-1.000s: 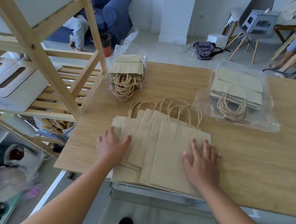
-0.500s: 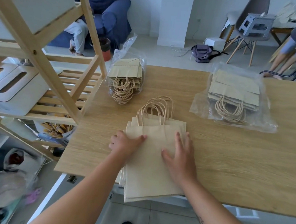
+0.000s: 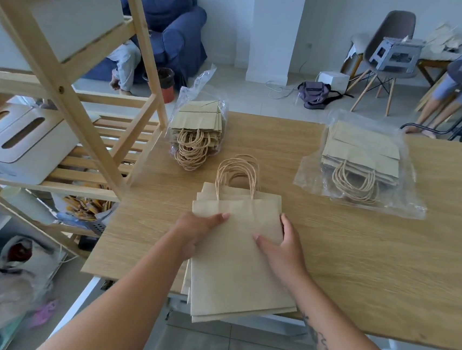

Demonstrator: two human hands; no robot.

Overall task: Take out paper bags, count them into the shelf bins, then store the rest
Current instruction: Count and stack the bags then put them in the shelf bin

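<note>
1. One loose stack of paper bags (image 3: pixel 232 265) lies flat at the near edge of the table (image 3: pixel 370 267), left of the middle. Its bottom end overhangs the edge and its handles point to the far edge.
2. The exact bag count can't be read. At least three offset top edges show, plus a bunch of twisted handle loops.
3. Left hand (image 3: pixel 199 228): thumb on top of the stack at its left edge, fingers curled under. It's gripping the stack.
4. Right hand (image 3: pixel 281 250): thumb on top, fingers wrapped round the right edge. It's also gripping the stack.
5. There are two packs of bags in clear plastic on the table. The left pack (image 3: pixel 197 126) is at the far-left corner and the right pack (image 3: pixel 364 156) is by the far edge, right of the middle. Both are well apart from the stack, handles toward the near edge.
6. One wooden shelf (image 3: pixel 62 93) stands against the table's left edge, with two white bins (image 3: pixel 27 144), slot handles up, on a slatted level.
</note>
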